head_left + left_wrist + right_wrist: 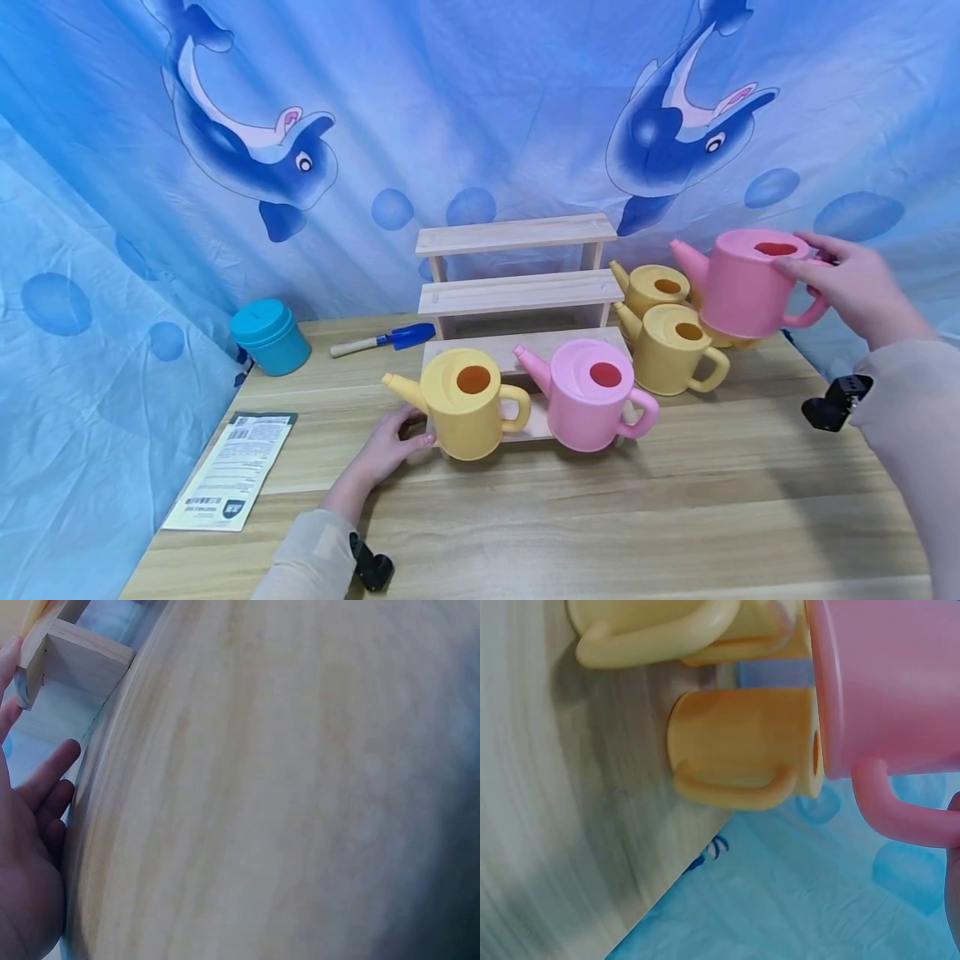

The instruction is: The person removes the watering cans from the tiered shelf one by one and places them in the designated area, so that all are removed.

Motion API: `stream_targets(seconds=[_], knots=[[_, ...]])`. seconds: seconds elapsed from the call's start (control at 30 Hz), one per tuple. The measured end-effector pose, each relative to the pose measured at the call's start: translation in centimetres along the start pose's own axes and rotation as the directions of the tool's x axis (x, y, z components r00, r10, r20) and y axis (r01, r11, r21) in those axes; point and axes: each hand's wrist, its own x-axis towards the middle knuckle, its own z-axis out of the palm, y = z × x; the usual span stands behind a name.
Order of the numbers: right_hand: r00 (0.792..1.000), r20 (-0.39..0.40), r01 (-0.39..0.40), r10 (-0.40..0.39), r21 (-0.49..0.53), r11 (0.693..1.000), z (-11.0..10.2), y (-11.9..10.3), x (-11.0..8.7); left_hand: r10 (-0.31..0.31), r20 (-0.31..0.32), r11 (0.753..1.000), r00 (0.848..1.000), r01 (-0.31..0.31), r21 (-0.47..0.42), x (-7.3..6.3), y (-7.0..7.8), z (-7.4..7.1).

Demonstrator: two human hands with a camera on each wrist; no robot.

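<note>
My right hand point(855, 275) grips a pink watering can point(750, 292) near its rim and handle, raised above the table at the right. Its handle point(911, 821) shows at the right of the right wrist view. At the lower left end of a stepped wooden shelf point(525, 292), my left hand point(386, 450) holds the lowest board, its thumb at the front edge. A yellow watering can point(468, 417) and another pink watering can point(588, 404) stand side by side on that lowest board, spouts pointing left.
Several yellow watering cans point(667, 358) stand right of the shelf, partly behind the raised one. To the left are a teal canister point(270, 337), a blue hand trowel point(408, 336) and a printed packet point(232, 471). A blue dolphin curtain point(510, 108) hangs behind the table.
</note>
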Motion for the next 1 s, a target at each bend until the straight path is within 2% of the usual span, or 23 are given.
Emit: stream_targets(seconds=[0.4,0.87,1.0], knots=[[0.996,-0.048,-0.07,0.069,-0.012,0.998,0.0,4.3,-1.2,0.0,0.005,1.0,1.0,0.0,-0.008,-0.1,0.3,-0.1],[0.983,-0.041,-0.175,0.176,0.03,0.984,2.8,7.1,-2.5,0.002,0.003,1.0,1.0,-0.002,0.006,-0.1,0.6,-0.2],[0.979,-0.011,-0.205,0.206,0.047,0.978,3.6,8.1,-2.9,-0.009,0.001,1.0,1.0,0.009,0.012,-0.1,0.7,-0.3]])
